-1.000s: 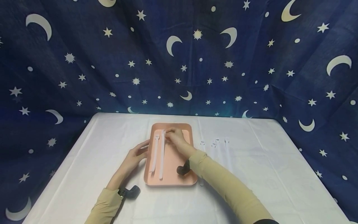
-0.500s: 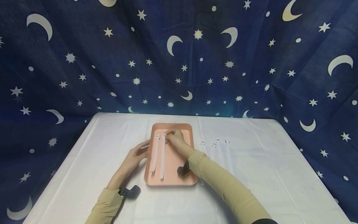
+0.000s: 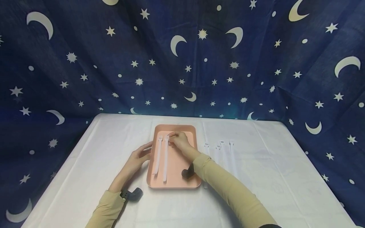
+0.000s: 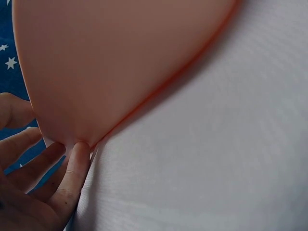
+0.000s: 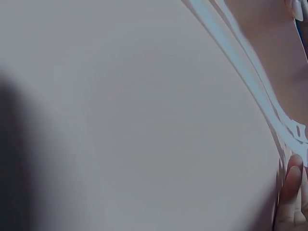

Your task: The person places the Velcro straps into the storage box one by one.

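Note:
A pink rectangular tray [image 3: 182,182] lies on the table with two white cable ties in it, flat strips with slotted heads. The left cable tie [image 3: 158,156] lies along the tray's left side. Just right of it is the second cable tie [image 3: 165,160], whose head end my right hand [image 3: 181,142] pinches between thumb and fingertips. In the right wrist view, fingertips [image 5: 292,180] meet the end of the strip. My left hand [image 3: 138,158] rests against the tray's left wall, its fingers extended; the left wrist view shows fingertips [image 4: 79,151] touching the outside of that wall.
Several more white cable ties [image 3: 223,152] lie on the white-covered table [image 3: 271,177] to the right of the tray, partly behind my right forearm. A dark blue curtain [image 3: 182,63] with moons and stars hangs behind the table.
My right hand has brought the second cable tie's head slightly down toward the near side, beside the first one, and then holds still. My left hand stays at the tray's wall.

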`<action>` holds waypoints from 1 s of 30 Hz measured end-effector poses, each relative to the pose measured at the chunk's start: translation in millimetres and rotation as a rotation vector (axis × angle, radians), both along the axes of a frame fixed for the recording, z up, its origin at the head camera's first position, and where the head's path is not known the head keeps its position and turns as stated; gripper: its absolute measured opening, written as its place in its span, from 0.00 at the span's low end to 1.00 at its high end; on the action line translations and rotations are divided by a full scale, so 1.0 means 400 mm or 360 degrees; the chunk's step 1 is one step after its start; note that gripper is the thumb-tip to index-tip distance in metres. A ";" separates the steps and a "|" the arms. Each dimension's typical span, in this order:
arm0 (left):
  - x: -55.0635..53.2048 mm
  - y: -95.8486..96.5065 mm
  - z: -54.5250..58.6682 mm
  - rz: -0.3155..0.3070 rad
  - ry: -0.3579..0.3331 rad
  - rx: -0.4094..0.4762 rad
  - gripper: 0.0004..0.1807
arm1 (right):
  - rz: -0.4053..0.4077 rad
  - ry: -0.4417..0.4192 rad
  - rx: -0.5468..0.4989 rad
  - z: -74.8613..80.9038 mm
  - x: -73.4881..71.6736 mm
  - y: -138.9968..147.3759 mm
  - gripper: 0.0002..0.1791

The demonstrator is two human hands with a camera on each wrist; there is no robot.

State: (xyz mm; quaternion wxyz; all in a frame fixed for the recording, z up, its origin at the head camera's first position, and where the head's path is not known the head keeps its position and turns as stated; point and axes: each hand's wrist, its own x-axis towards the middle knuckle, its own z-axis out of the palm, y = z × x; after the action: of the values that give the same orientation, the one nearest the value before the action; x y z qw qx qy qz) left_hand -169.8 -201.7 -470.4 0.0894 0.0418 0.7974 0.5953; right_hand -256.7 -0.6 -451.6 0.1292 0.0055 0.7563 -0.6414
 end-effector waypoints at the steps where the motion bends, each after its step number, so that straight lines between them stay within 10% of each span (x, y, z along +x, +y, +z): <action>1: 0.000 -0.001 0.001 0.0001 -0.0002 -0.0005 0.32 | 0.0003 -0.0005 0.0000 -0.001 -0.001 0.001 0.13; 30: -0.002 0.001 -0.003 0.0004 0.0012 0.0025 0.32 | 0.0046 -0.0018 -0.0025 0.011 -0.001 0.038 0.16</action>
State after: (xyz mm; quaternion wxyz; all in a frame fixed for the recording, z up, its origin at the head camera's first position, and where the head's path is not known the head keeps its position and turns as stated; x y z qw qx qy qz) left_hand -170.7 -201.4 -471.6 0.0851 0.0438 0.7931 0.6015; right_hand -256.9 14.7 -447.1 0.1426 -0.0027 0.7504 -0.6454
